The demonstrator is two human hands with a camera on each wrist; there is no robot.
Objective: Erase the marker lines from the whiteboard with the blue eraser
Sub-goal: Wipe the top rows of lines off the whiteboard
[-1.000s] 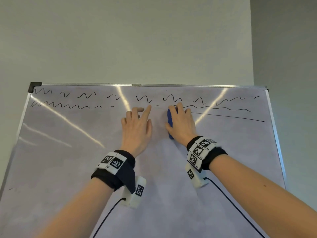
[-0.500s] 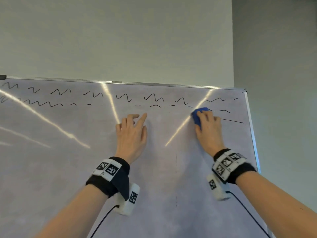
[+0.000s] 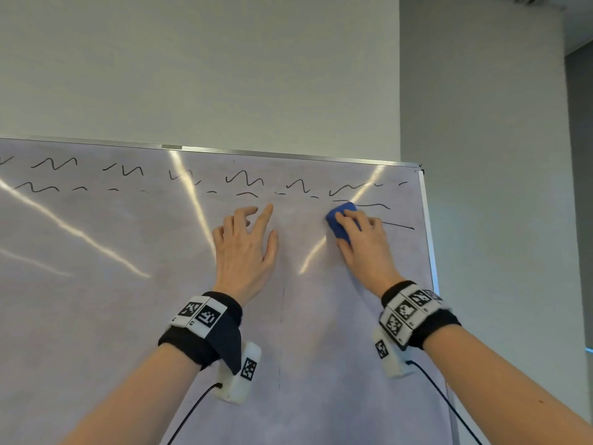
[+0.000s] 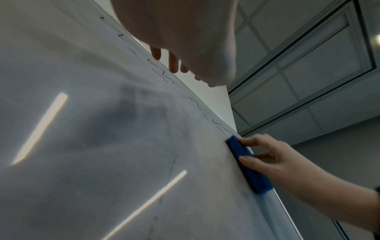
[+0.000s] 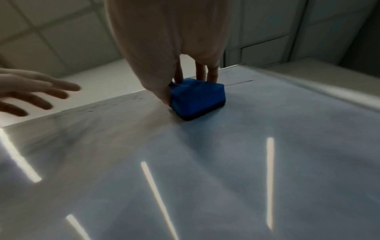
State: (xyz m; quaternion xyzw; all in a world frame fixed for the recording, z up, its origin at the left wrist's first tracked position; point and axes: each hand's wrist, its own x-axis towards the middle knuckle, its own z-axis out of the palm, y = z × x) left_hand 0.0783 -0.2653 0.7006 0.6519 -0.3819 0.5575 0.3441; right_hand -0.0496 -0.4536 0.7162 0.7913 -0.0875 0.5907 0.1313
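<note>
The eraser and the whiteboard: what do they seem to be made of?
The eraser looks like soft blue foam or plastic with a darker, probably felt, layer against the board; its matte surface suggests this. The whiteboard seems a glossy coated panel, since it mirrors light streaks, with a silvery, likely metal, frame.

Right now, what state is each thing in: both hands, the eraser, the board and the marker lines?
Right hand: grips the blue eraser, pressing it to the board.
Left hand: fingers spread, palm resting on the board, holding nothing.
Blue eraser: flat against the board near its right edge.
Whiteboard: lower area wiped but smudged grey.
Marker lines: squiggles remain along the top; a straight line remains right of the eraser.
</note>
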